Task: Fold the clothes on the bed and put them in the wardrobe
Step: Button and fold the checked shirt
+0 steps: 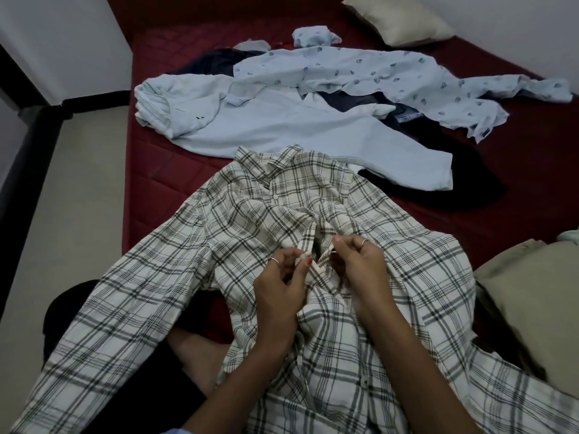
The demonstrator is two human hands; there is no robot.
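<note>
**Plaid shirt on near bed edge, both hands at the placket**

You've got the plaid shirt (313,220) spread front-up on the bed (188,170), collar pointing away from you, lower part drooping toward you over the near edge. Your left hand (279,286) pinches the left front edge between thumb and curled fingers; your right hand (360,267) pinches the opposite front edge the same way, fingertips bent in. The two edges are gathered up w/ a small dark gap between them, just below the fastened top button. One sleeve runs down-left off the mattress side, the other goes bottom-right.

Just beyond the collar lies a pale blue shirt (282,130), its hem almost touching the plaid collar. Further back, a printed light-blue shirt (376,76) overlaps it, w/ dark garments (438,183) under and to the right of both. A small printed bundle (313,36) sits behind those.

Bare maroon sheet shows along the left side of the bed and in a strip right of the plaid shirt. On the right, a beige cushion (532,292) sits close to the shirt's right shoulder. A beige pillow (398,20) is at the far corner by the wall. Pale floor (62,198) runs along the bed's left edge.
</note>
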